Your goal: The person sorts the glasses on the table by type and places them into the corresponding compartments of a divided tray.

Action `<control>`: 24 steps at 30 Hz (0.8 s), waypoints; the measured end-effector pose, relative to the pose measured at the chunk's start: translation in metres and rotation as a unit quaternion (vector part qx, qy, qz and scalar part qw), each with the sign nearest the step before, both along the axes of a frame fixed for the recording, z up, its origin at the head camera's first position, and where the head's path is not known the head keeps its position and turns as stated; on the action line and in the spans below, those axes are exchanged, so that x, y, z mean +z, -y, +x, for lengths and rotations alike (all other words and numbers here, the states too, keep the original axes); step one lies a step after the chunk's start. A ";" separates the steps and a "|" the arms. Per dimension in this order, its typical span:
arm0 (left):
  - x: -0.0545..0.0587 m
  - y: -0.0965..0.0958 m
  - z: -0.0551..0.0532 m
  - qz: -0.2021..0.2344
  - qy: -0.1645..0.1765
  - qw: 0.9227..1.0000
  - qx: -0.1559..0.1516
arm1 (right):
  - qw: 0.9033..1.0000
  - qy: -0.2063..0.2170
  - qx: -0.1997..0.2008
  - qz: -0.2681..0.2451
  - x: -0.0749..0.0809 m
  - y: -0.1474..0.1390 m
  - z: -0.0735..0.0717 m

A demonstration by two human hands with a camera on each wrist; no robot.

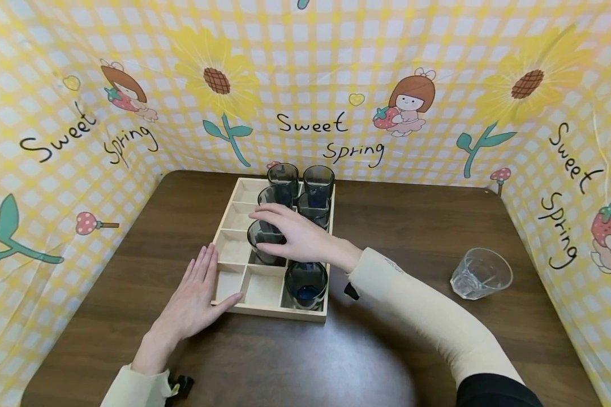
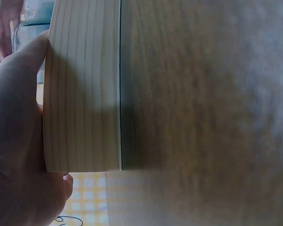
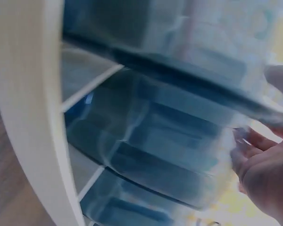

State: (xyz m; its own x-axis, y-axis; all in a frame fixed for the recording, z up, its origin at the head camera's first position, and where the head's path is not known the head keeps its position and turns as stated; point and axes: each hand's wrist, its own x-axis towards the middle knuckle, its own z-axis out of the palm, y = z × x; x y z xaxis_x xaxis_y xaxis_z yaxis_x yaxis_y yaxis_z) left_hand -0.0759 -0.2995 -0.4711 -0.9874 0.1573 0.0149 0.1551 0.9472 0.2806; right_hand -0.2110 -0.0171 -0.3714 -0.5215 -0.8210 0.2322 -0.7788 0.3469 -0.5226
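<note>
A pale wooden tray (image 1: 300,315), split into compartments, holds several smoky grey tumblers. My left hand (image 1: 190,294) rests at its near left corner. Its straight fingers lie along the left wall, and the thumb reaches onto the front rim. In the left wrist view the left thumb (image 2: 28,56) lies against the tray's wall (image 2: 82,94). My right hand (image 1: 300,234) spans a grey tumbler (image 1: 266,255) seated in the middle column, thumb at its front rim and fingers extended over the back. In the right wrist view the right hand (image 3: 269,169) appears beside blurred tumblers (image 3: 155,136).
A clear faceted glass (image 1: 478,277) stands on the brown table (image 1: 397,226) to the right. One grey tumbler (image 1: 306,288) sits in the near right compartment, others at the tray's back. Yellow checked cloth (image 1: 305,73) surrounds the table's back and sides.
</note>
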 end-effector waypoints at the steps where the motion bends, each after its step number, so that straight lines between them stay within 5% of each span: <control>1: 0.000 0.000 0.000 0.000 0.000 1.000 0.000 | 1.000 -0.004 -0.001 -0.013 0.005 -0.004 0.003; 13: 0.000 0.000 0.000 -0.002 0.000 1.000 0.002 | 0.990 -0.042 -0.065 -0.119 0.030 -0.094 0.036; 24: 0.000 -0.001 0.001 -0.002 -0.003 1.000 0.002 | 0.982 -0.033 -0.174 -0.061 0.024 -0.186 0.057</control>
